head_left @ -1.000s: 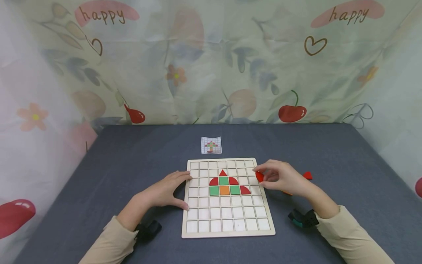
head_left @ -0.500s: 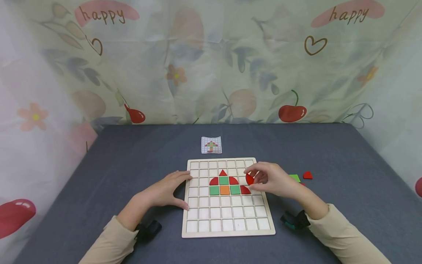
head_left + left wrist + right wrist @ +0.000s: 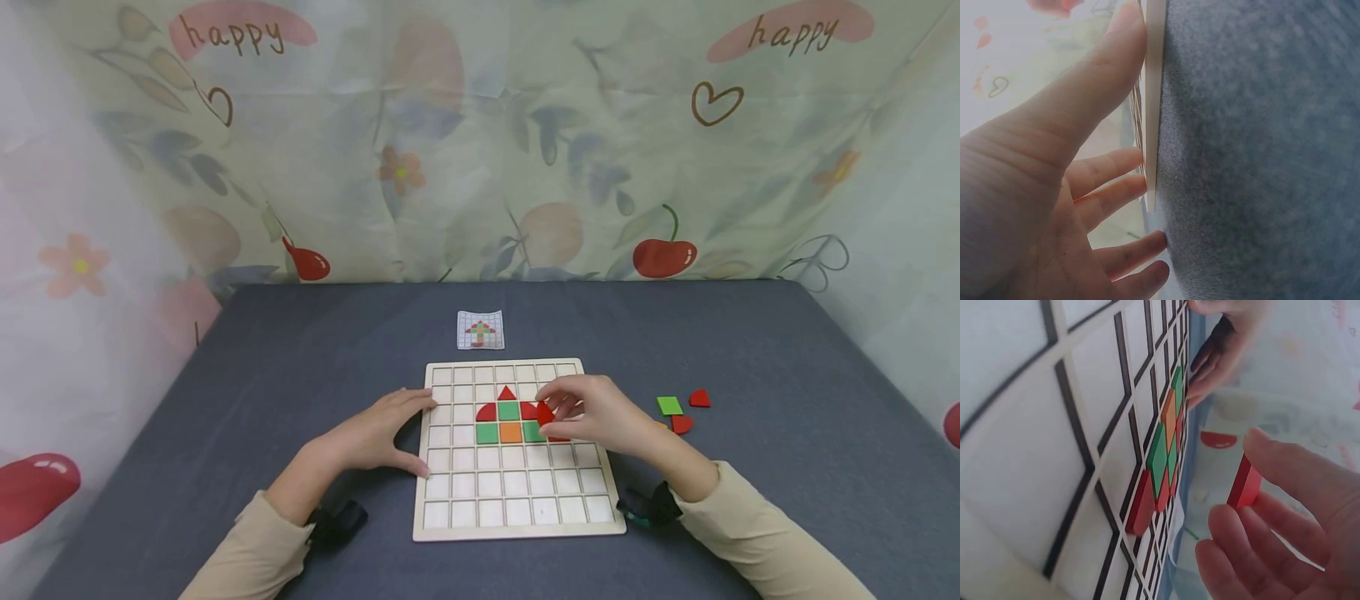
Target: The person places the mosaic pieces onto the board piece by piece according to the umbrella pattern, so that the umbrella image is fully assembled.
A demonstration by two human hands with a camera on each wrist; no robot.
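Note:
A wooden grid board point(image 3: 517, 532) lies on the table, with red, green and orange tiles set in its upper cells. My left hand point(image 3: 382, 429) rests at the board's left edge, thumb and fingertips touching the rim, fingers spread. Above the board, my right hand point(image 3: 600, 412) pinches a red quarter-round tile point(image 3: 1246, 481) between thumb and fingers. In the head view that tile hides part of the set tiles beneath it. Among the set tiles are a red triangle point(image 3: 507, 393), an orange square point(image 3: 511, 432) and a green square point(image 3: 487, 433).
Behind the board lies a small pattern card point(image 3: 481, 331) printed with a coloured figure on a grid. Right of the board are loose tiles: a green square point(image 3: 669, 406), a red tile point(image 3: 700, 398), another red tile point(image 3: 682, 424) and part of an orange one. A printed curtain point(image 3: 480, 167) hangs behind the table.
My right hand has moved left with the red tile, from the board's right edge to over the set tiles. Loose tiles at the right have come into view. The left hand stays put.

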